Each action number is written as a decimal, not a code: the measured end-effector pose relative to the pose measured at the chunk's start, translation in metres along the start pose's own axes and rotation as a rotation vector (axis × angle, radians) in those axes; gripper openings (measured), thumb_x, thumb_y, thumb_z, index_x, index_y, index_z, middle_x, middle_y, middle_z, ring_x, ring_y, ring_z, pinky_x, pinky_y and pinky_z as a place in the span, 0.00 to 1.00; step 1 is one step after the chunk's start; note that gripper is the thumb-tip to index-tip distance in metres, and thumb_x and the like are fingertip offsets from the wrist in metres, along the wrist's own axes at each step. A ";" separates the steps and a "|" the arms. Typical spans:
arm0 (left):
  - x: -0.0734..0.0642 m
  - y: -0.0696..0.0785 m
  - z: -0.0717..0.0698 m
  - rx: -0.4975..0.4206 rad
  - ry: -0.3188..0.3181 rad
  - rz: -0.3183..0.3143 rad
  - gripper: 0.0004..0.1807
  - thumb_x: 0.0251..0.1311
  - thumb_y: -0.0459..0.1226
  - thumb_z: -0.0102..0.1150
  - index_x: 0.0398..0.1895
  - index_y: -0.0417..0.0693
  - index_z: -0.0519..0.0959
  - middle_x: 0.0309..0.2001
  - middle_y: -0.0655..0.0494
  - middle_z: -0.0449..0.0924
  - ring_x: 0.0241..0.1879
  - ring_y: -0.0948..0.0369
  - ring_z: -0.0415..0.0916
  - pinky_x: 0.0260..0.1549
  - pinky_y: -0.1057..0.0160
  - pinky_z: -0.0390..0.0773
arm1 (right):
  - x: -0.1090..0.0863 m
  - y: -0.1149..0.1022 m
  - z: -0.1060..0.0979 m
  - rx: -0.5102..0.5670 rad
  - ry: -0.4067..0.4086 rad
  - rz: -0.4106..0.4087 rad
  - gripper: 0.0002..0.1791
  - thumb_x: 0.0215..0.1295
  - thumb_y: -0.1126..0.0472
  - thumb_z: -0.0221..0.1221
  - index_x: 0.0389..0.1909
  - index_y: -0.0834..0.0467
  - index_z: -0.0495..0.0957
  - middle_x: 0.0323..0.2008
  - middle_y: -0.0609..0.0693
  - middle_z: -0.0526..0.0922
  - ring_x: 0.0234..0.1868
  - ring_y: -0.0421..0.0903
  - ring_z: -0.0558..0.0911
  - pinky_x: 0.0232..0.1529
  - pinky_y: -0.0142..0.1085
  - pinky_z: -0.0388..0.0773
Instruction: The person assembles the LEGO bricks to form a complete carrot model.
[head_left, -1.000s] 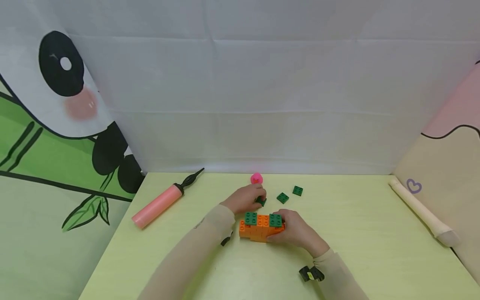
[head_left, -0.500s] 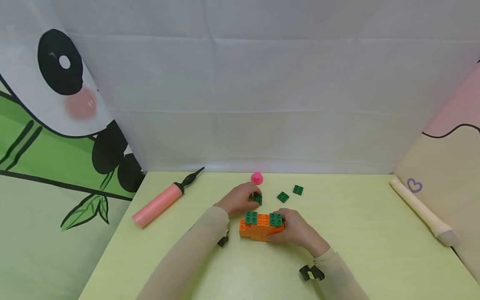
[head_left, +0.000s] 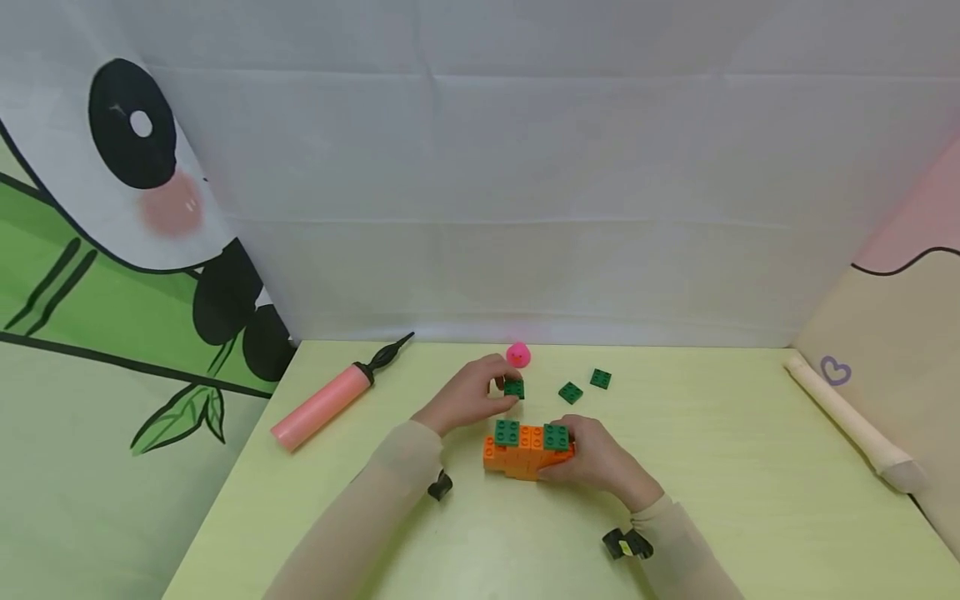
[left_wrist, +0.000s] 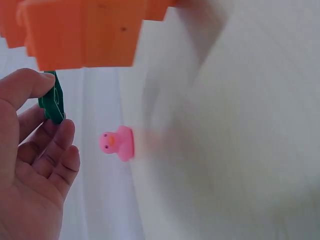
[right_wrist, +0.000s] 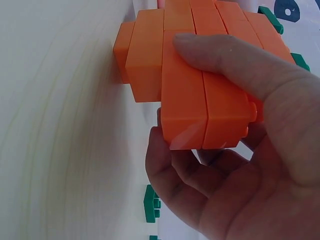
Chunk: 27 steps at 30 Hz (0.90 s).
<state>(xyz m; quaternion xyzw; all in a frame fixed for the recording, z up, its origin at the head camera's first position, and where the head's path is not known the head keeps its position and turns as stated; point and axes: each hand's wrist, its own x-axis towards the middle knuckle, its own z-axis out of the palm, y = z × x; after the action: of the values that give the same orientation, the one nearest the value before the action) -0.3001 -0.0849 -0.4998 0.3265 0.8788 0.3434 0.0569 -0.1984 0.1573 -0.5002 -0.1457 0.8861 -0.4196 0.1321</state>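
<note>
A small green toy brick (head_left: 514, 389) with studs is pinched between the thumb and fingers of my left hand (head_left: 468, 395), behind the brick build. In the left wrist view the same green brick (left_wrist: 55, 102) is seen edge-on near the thumb tip. My right hand (head_left: 598, 460) grips the right end of a build of orange toy bricks (head_left: 517, 462). Two green bricks sit on that build, one on the left (head_left: 507, 432) and one on the right (head_left: 556, 437). In the right wrist view my thumb lies across the orange bricks (right_wrist: 182, 110), with fingers curled beneath.
Two loose green bricks (head_left: 571, 392) lie behind my right hand. A pink rubber duck (head_left: 518, 355) stands near the table's back edge. To the left lies a pink hand pump (head_left: 322, 407) with a black nozzle, and a pale roll (head_left: 840, 412) rests along the right edge.
My left hand has drawn the green brick slightly left and up from near the table, turning it so its studs show. The right hand keeps its grip on the orange build.
</note>
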 end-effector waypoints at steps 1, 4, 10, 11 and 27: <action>-0.001 0.002 -0.002 -0.011 0.007 0.008 0.13 0.66 0.40 0.71 0.51 0.52 0.83 0.43 0.64 0.76 0.45 0.61 0.74 0.46 0.62 0.79 | 0.000 0.000 0.000 0.002 0.000 0.002 0.25 0.52 0.60 0.81 0.49 0.60 0.83 0.41 0.46 0.83 0.42 0.46 0.81 0.48 0.44 0.83; -0.005 0.009 -0.006 -0.044 0.033 0.029 0.13 0.66 0.39 0.71 0.51 0.52 0.83 0.43 0.63 0.76 0.45 0.59 0.75 0.43 0.60 0.79 | 0.000 0.001 0.000 0.004 0.000 0.002 0.25 0.51 0.60 0.81 0.49 0.60 0.83 0.41 0.46 0.83 0.42 0.45 0.81 0.48 0.44 0.83; -0.011 0.021 -0.010 -0.125 0.100 0.053 0.14 0.66 0.38 0.71 0.53 0.53 0.83 0.44 0.64 0.77 0.47 0.50 0.78 0.42 0.58 0.80 | 0.001 0.002 0.000 0.007 -0.005 -0.006 0.24 0.51 0.60 0.81 0.48 0.60 0.83 0.40 0.45 0.83 0.41 0.45 0.81 0.48 0.43 0.83; -0.013 0.024 -0.011 -0.139 0.112 0.056 0.14 0.66 0.38 0.71 0.53 0.54 0.83 0.44 0.65 0.77 0.47 0.49 0.78 0.42 0.58 0.80 | 0.001 0.002 0.000 0.008 -0.005 -0.007 0.24 0.51 0.60 0.81 0.47 0.60 0.83 0.40 0.45 0.83 0.41 0.45 0.81 0.47 0.43 0.83; -0.042 0.062 -0.005 -0.198 0.074 0.206 0.13 0.63 0.35 0.70 0.49 0.54 0.82 0.43 0.68 0.77 0.46 0.62 0.75 0.46 0.53 0.80 | 0.001 0.003 -0.002 0.015 0.005 -0.073 0.20 0.51 0.60 0.81 0.41 0.59 0.83 0.36 0.45 0.82 0.37 0.45 0.80 0.43 0.41 0.81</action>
<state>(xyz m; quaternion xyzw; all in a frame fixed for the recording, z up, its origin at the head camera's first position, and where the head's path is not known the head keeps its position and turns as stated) -0.2360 -0.0793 -0.4616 0.3951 0.8038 0.4443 0.0208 -0.2001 0.1607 -0.5015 -0.1759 0.8774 -0.4311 0.1155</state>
